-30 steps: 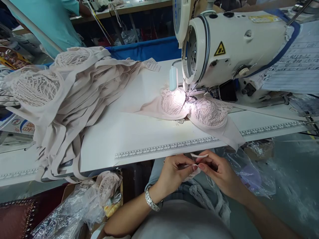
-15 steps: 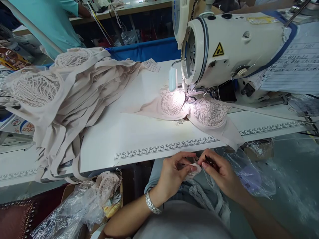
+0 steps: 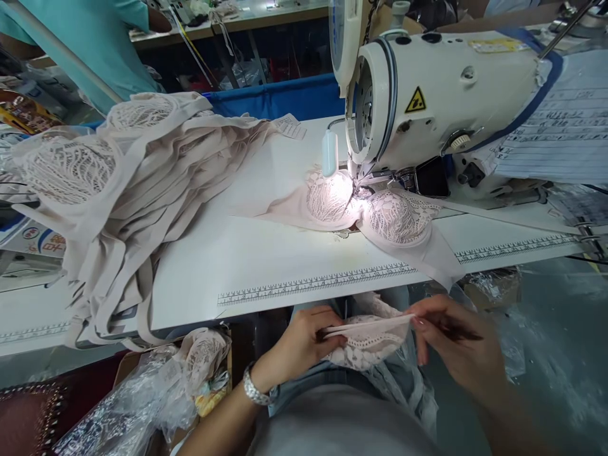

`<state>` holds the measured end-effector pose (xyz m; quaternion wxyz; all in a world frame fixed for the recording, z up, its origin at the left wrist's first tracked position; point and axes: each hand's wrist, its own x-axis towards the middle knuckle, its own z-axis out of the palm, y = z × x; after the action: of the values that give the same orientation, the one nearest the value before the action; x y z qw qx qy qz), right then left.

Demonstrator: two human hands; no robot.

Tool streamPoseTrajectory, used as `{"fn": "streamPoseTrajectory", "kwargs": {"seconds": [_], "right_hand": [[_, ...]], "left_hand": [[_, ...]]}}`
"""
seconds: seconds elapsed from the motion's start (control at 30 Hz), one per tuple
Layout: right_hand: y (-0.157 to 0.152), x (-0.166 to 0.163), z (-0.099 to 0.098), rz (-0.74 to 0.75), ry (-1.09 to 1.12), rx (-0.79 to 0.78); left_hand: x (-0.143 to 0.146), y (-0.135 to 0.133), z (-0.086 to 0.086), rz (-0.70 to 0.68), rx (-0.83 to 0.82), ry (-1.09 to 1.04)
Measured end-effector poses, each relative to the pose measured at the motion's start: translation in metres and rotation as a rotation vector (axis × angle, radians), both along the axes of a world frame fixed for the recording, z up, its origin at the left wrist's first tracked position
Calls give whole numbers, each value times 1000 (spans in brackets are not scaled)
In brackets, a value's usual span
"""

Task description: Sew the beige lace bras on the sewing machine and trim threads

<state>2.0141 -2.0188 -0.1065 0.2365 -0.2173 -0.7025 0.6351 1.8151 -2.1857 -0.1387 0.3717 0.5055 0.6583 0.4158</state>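
Observation:
Below the table's front edge, my left hand point(image 3: 304, 339) and my right hand point(image 3: 456, 348) stretch a pale pink lace piece point(image 3: 368, 339) between them, each pinching one end of its band. My right hand is smeared by motion and something dark and thin lies across its fingers. A pale pink lace bra point(image 3: 375, 212) lies under the needle of the white sewing machine point(image 3: 441, 95), lit by its lamp.
A large pile of pale pink lace bras point(image 3: 109, 183) covers the left of the white table point(image 3: 228, 253), which has a ruler strip point(image 3: 313, 282) along its front. Plastic bags with more pieces point(image 3: 156, 380) sit below left. A person in a teal shirt point(image 3: 95, 38) stands behind.
My hands have moved apart and down, pulling the lace piece out wide between them; before, they were close together on a small bunched piece.

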Motion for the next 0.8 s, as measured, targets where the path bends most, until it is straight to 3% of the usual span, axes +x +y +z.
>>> {"fn": "streamPoseTrajectory", "kwargs": {"seconds": [0.07, 0.13, 0.33, 0.43, 0.53, 0.8], "right_hand": [[2, 11, -1, -13, 62, -34], [4, 17, -3, -35, 103, -59], [11, 11, -3, -122, 151, -157], [16, 5, -7, -141, 160, -210], [21, 7, -15, -199, 145, -223], [28, 8, -33, -225, -1, -165]], "left_hand": [[-10, -13, -2, -53, -7, 55], [-15, -24, -4, -12, -24, 75], [-10, -34, -4, 374, 35, -63], [-5, -31, -1, 464, 137, -227], [-1, -30, 2, 538, 122, -262], [4, -32, 8, 578, 106, -70]]}}
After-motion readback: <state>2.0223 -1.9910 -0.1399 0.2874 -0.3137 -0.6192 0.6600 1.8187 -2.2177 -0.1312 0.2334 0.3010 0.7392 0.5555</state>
